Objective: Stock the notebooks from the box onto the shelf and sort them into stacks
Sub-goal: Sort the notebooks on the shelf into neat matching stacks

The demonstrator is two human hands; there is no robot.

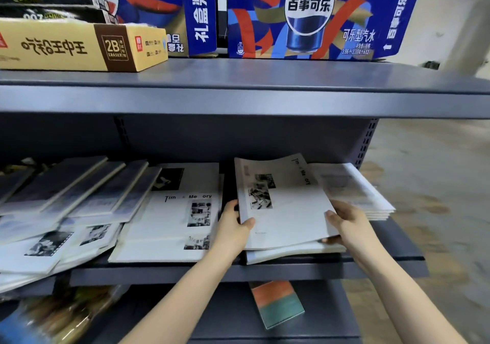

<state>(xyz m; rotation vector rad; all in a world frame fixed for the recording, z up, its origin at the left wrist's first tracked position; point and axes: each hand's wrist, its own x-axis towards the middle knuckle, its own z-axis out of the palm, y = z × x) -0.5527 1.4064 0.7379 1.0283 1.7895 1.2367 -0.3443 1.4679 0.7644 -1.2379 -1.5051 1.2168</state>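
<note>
A white notebook with black-and-white photos on its cover is held tilted above the middle shelf. My left hand grips its lower left edge, thumb on the cover. Its lower right corner sits in the grip of my right hand, with fingers underneath. Another white notebook lies beneath it. A matching stack lies to the right, and a flat white stack to the left. Several dark-covered notebooks fan out at the far left over more white ones.
The upper shelf carries blue Pepsi cartons and a tan eraser box. On the bottom shelf lie an orange-and-green notebook and packaged goods. Bare concrete floor extends to the right.
</note>
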